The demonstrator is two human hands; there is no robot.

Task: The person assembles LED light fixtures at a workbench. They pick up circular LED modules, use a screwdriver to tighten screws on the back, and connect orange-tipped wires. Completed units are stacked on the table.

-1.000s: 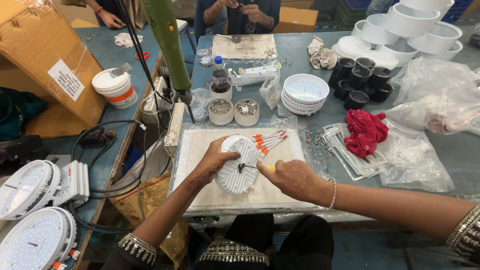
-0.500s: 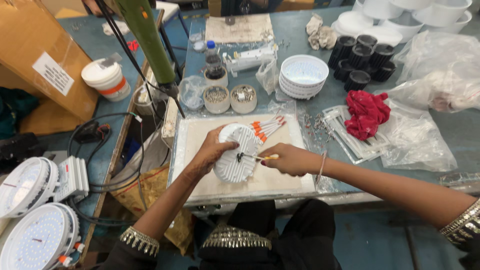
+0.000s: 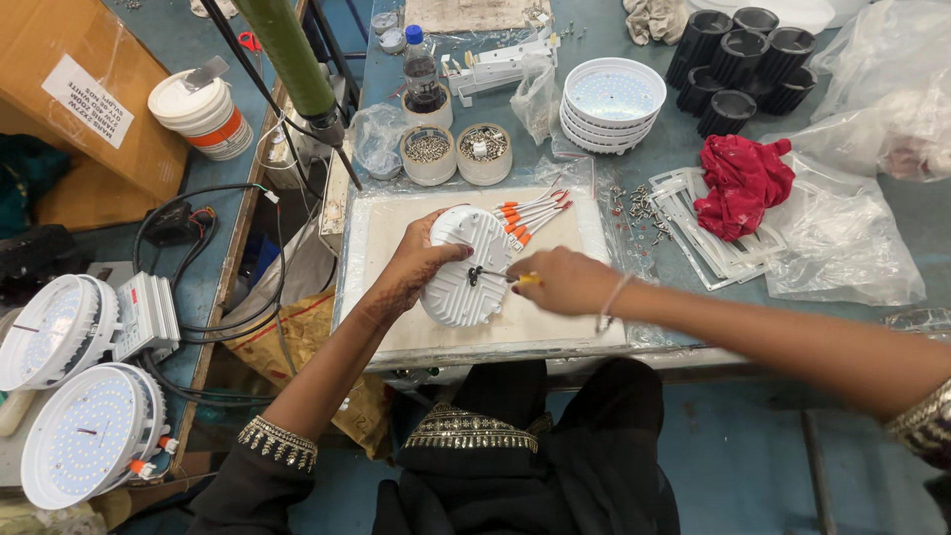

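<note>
Head camera — looks steeply down, apparently close, over workbench (image 3: 634, 213).

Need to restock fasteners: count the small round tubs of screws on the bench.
2. The left tub and the right tub stand side by side just beyond the white work mat. More may be hidden under the plastic bags.
</note>
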